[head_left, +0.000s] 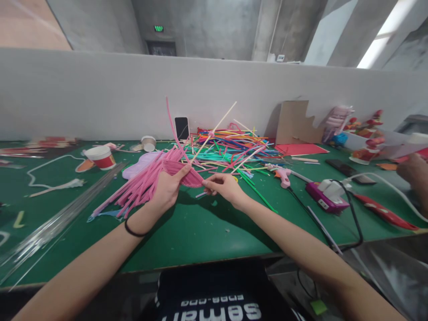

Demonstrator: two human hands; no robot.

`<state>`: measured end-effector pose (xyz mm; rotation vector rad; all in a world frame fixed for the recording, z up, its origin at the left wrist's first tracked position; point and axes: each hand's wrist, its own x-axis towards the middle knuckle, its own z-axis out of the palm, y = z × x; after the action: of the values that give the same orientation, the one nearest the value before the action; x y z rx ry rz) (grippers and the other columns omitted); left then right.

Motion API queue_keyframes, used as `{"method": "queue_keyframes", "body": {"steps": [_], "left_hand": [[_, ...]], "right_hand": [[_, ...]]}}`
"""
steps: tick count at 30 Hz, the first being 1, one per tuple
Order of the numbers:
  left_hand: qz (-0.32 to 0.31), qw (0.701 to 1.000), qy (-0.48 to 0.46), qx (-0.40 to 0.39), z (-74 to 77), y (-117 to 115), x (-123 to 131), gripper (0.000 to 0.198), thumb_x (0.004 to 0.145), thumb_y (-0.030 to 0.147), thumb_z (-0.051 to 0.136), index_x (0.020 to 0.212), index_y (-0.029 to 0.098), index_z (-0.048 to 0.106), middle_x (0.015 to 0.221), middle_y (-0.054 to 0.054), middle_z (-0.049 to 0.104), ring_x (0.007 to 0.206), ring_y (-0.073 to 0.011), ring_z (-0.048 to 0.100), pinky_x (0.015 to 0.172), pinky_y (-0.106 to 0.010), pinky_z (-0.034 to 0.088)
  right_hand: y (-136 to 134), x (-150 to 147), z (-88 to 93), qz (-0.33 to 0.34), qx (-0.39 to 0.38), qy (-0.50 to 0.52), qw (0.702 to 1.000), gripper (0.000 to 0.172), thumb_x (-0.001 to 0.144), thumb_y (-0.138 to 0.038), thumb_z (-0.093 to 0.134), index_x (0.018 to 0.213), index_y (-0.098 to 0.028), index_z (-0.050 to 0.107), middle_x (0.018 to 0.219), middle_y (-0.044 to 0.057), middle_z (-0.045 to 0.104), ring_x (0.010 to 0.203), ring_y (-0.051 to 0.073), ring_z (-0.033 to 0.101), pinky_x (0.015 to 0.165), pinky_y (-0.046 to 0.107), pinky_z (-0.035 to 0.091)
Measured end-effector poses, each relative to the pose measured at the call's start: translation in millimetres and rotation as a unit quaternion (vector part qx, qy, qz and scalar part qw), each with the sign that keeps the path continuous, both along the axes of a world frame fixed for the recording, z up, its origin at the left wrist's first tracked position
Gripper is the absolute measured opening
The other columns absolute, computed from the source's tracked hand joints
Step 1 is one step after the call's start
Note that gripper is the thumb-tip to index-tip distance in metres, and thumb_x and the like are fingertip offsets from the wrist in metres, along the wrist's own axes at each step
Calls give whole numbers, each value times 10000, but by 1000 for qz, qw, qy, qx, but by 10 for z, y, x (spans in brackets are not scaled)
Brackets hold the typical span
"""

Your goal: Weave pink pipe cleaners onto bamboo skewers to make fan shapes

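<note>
My left hand (169,185) is closed on a flat pink piece made of pipe cleaners (182,174) laid side by side, its thumb pressed on top. From the piece, one long pink stem and a pale stick (223,117) point upward; the stick has a small pink knot on it. With fingers pinched, my right hand (222,186) grips the right tip of the same piece. Under and beside my left hand lies a bundle of loose pink pipe cleaners (133,191). Behind both hands spreads a heap of many-coloured pipe cleaners (234,145).
Left are a paper cup (100,158), a white cable and clear rods (67,214). A phone (182,128) leans on the partition. Right are a pink glue gun (284,177), a purple power strip (326,198), a red tool (388,211) and another person's hand (414,171).
</note>
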<state>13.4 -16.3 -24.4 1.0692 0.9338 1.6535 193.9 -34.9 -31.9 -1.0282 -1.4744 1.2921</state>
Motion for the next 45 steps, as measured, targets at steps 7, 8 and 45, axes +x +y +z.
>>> {"method": "queue_keyframes", "body": {"steps": [7, 8, 45], "left_hand": [[121, 980, 132, 88, 49, -131, 60, 267, 663, 374, 843, 809, 167, 758, 791, -39, 750, 748, -228, 700, 781, -355, 582], [122, 976, 150, 101, 75, -167, 71, 237, 682, 363, 832, 810, 176, 762, 800, -38, 752, 770, -231, 703, 805, -354, 577], [12, 998, -63, 12, 93, -60, 51, 284, 564, 227, 885, 747, 160, 678, 746, 3, 734, 696, -171, 699, 757, -312, 596]], "right_hand": [[-7, -37, 25, -33, -74, 41, 996, 344, 653, -470, 834, 658, -150, 709, 663, 57, 712, 541, 93, 610, 471, 188, 456], [-6, -41, 19, -34, -80, 53, 995, 345, 646, -467, 840, 647, -148, 708, 669, 60, 715, 542, 94, 612, 475, 190, 464], [-9, -108, -118, 66, -123, 301, 943, 291, 667, -245, 860, 938, -189, 767, 922, 20, 753, 729, 80, 665, 741, 195, 554]]}}
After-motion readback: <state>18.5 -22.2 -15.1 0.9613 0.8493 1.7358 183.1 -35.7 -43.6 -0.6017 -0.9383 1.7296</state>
